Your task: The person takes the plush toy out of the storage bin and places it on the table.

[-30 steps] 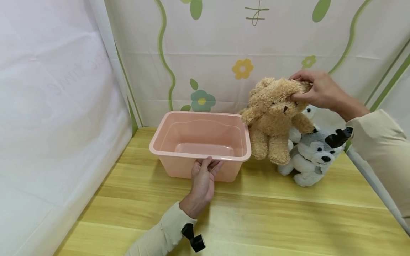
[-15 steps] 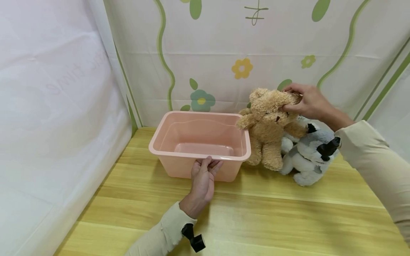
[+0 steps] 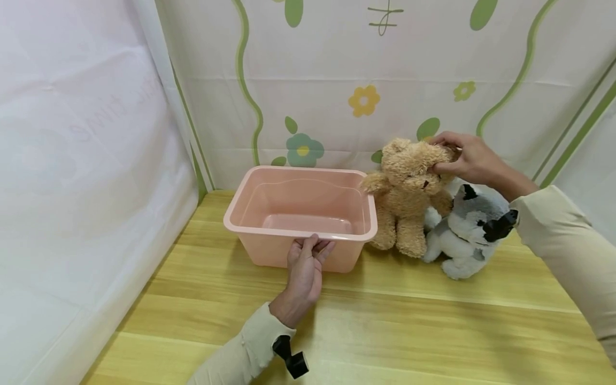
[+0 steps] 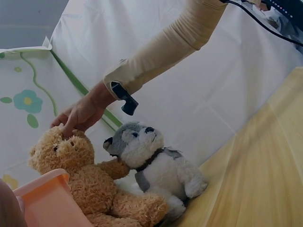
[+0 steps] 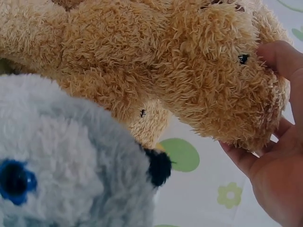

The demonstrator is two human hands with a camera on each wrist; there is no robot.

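Observation:
A pink plastic bin (image 3: 308,200) stands on the wooden table, and my left hand (image 3: 304,272) pinches the middle of its front rim. Just right of the bin is a tan teddy bear (image 3: 406,200), upright, one arm over the bin's right rim. My right hand (image 3: 469,155) grips the bear's head by the ear, thumb in front and fingers behind, as the right wrist view also shows. Against the bear's other side sits a grey and white husky plush (image 3: 464,235); the wrist camera hides part of its face in the head view.
Another white plush shows only partly between the bear and the husky. A white cloth backdrop (image 3: 327,59) with printed flowers rises behind the bin, and a white sheet (image 3: 77,187) hangs on the left. The wooden table (image 3: 385,331) stretches toward the front.
My right hand has lowered the bear beside the bin, shifting it left, then slightly right. The husky has tilted. My left hand and the bin have stayed put.

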